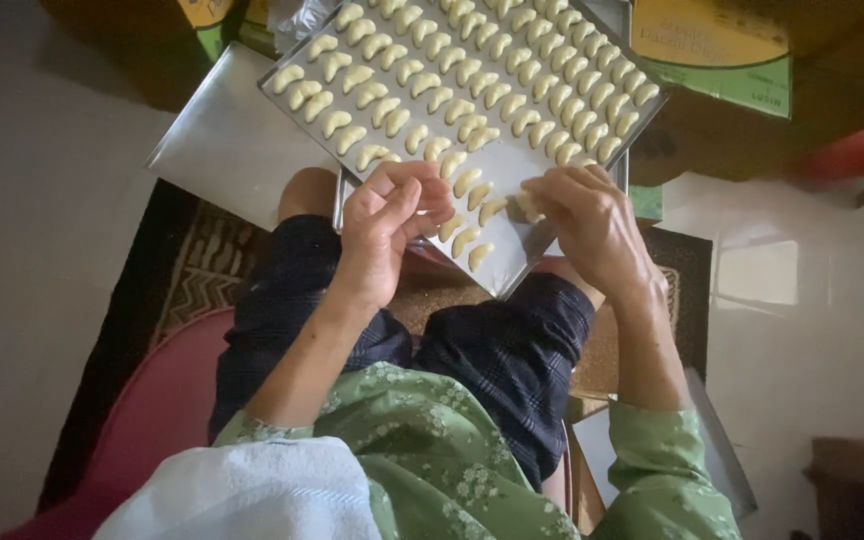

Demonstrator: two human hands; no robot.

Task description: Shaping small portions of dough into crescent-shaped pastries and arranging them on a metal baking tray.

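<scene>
Head view looks down on a seated person's lap. At about 8 o'clock a red seat (157, 400) shows beside a patterned rug (197, 270). At 10 o'clock an empty metal sheet (227, 140) lies partly under the baking tray (512, 255), which leans over the knees and fills the 12 o'clock part. The tray carries many rows of pale crescent dough pieces (472, 90). The left hand (387, 225) is over the tray's near edge, fingers curled inward and pressed together; whether it pinches dough I cannot tell, because the fingers hide it. Just beside it, at 1 o'clock, the right hand (592, 220) has its fingertips closed on one small dough piece (527, 205) touching the tray. Both hands cover some near rows. Behind the tray, at 1 o'clock, stands a yellow-green carton (717, 50).
</scene>
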